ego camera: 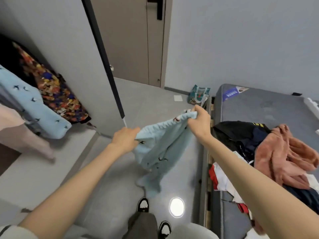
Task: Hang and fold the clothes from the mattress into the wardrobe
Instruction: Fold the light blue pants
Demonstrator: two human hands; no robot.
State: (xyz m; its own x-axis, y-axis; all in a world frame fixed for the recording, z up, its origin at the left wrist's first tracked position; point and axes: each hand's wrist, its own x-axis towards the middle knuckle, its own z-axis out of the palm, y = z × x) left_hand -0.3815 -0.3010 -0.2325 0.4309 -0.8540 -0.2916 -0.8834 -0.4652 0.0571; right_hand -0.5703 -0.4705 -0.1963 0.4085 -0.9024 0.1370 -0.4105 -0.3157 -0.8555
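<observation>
**Left hand (126, 138) and right hand (200, 120) both pinching the waistband**

Each hand grips one end of the gathered elastic top of the light blue pants (160, 149). They hang in the air over the floor, between the mattress (267, 107) and the wardrobe (51, 169). The legs dangle twisted together. The fabric looks like fluffy fleece with tiny dark bird prints.

My take: pull the waistband taut and give it a shake so the legs drop straight, then fold leg onto leg. Fleece this thick probably folds bulky, not crisp.

A matching blue top (34, 107) hangs in the wardrobe beside a floral garment (57, 94). A fuzzy pink piece (290, 152) sits heaped on the mattress.
</observation>
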